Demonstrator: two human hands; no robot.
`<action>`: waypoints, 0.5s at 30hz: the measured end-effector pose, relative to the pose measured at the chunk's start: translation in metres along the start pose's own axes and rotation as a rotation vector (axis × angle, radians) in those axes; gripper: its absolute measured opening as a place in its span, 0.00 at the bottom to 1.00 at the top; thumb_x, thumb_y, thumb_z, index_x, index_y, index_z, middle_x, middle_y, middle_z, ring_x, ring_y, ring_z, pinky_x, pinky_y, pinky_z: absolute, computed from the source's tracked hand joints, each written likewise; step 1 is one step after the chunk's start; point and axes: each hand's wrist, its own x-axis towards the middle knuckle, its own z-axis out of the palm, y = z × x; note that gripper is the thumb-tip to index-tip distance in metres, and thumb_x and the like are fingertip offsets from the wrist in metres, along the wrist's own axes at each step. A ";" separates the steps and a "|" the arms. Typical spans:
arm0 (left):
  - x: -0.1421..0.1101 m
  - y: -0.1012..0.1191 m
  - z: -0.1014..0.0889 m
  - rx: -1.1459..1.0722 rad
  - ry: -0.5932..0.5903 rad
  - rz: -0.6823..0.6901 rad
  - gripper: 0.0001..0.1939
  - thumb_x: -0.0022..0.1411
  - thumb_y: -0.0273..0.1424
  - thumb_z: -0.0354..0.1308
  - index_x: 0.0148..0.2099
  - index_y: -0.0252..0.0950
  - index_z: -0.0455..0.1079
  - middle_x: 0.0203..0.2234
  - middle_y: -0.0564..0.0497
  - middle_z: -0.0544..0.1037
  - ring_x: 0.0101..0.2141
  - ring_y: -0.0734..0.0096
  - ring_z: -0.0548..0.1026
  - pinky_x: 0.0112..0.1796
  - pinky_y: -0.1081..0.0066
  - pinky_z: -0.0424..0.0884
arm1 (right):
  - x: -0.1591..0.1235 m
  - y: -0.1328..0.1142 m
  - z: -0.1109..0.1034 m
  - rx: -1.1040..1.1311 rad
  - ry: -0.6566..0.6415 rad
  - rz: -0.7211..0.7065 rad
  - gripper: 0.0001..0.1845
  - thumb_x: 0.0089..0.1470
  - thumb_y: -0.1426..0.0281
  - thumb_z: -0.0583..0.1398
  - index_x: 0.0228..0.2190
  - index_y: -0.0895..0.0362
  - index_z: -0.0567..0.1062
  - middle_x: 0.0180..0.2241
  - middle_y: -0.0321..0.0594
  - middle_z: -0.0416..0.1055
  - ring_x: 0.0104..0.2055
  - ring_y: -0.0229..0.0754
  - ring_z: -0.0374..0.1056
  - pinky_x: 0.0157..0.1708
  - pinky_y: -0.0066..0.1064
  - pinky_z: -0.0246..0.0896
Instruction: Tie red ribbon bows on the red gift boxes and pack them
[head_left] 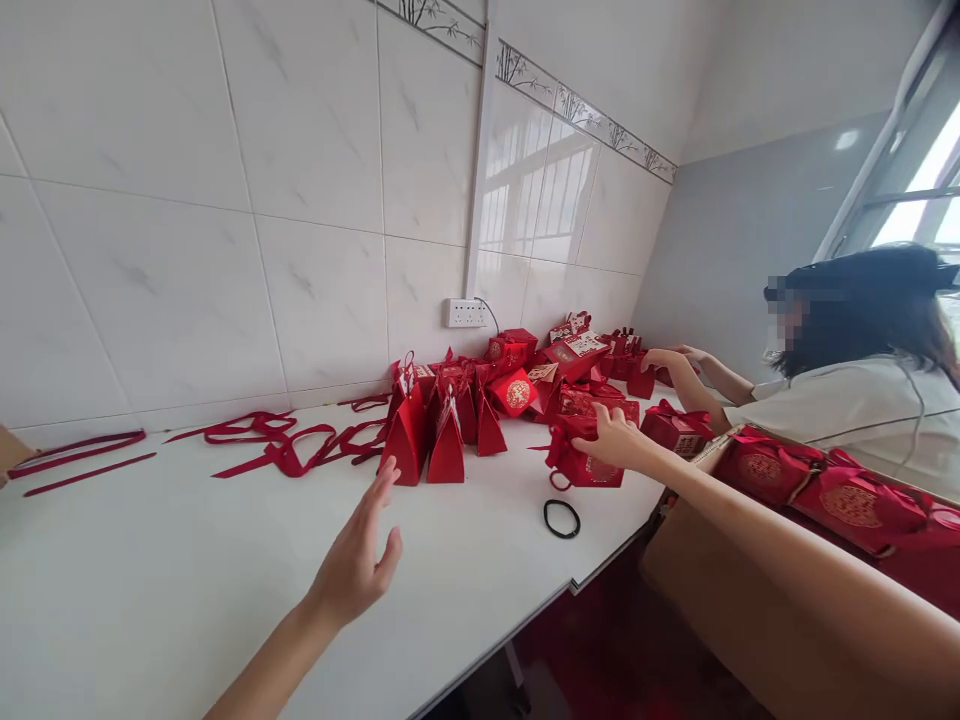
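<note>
My left hand (358, 558) hovers over the white counter (150, 590) with its fingers stretched out and nothing in it. It is a short way in front of a pair of upright red gift boxes (427, 440). My right hand (613, 438) reaches across and grips a red gift box with a ribbon bow (581, 462) that rests on the counter near its front edge. A black hair tie (562, 519) lies just below that box.
Loose red ribbons (285, 445) lie along the wall at left. Several more red boxes (555, 370) crowd the back right. A cardboard carton (832, 500) with finished boxes sits at right. A co-worker's hands (679, 362) handle boxes by the far wall. A wall socket (465, 313) sits above.
</note>
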 end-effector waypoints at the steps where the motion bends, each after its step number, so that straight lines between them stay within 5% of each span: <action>1: 0.001 -0.007 0.004 -0.078 0.004 -0.077 0.34 0.66 0.26 0.44 0.68 0.48 0.34 0.66 0.42 0.46 0.59 0.54 0.63 0.48 0.57 0.72 | -0.013 -0.011 -0.003 0.019 0.023 -0.117 0.47 0.48 0.53 0.60 0.62 0.60 0.51 0.55 0.60 0.58 0.56 0.65 0.61 0.49 0.51 0.60; 5: -0.004 -0.024 0.005 -0.357 0.049 -0.288 0.33 0.65 0.39 0.48 0.67 0.46 0.39 0.65 0.40 0.48 0.61 0.49 0.57 0.51 0.50 0.67 | -0.059 -0.065 -0.003 0.213 0.254 -0.807 0.46 0.45 0.59 0.65 0.60 0.54 0.51 0.58 0.57 0.52 0.58 0.63 0.57 0.51 0.54 0.61; 8: -0.008 -0.025 -0.003 -0.538 0.117 -0.431 0.34 0.62 0.48 0.48 0.66 0.46 0.43 0.65 0.42 0.49 0.62 0.50 0.54 0.53 0.51 0.64 | -0.073 -0.112 0.012 0.356 0.348 -1.084 0.45 0.47 0.59 0.65 0.59 0.53 0.50 0.58 0.58 0.51 0.58 0.60 0.58 0.49 0.51 0.65; 12: -0.005 -0.024 -0.014 -0.729 0.362 -0.639 0.37 0.57 0.56 0.49 0.64 0.45 0.49 0.64 0.44 0.53 0.60 0.51 0.59 0.52 0.55 0.66 | -0.065 -0.180 0.045 0.706 0.404 -1.259 0.37 0.47 0.58 0.65 0.54 0.52 0.57 0.55 0.55 0.53 0.58 0.58 0.57 0.48 0.48 0.66; 15: 0.000 -0.029 -0.023 -0.835 0.586 -0.613 0.35 0.55 0.57 0.51 0.59 0.44 0.56 0.59 0.45 0.62 0.55 0.53 0.66 0.49 0.59 0.69 | -0.063 -0.227 0.073 1.162 0.225 -1.093 0.30 0.49 0.53 0.61 0.49 0.53 0.61 0.53 0.52 0.57 0.56 0.55 0.59 0.48 0.46 0.65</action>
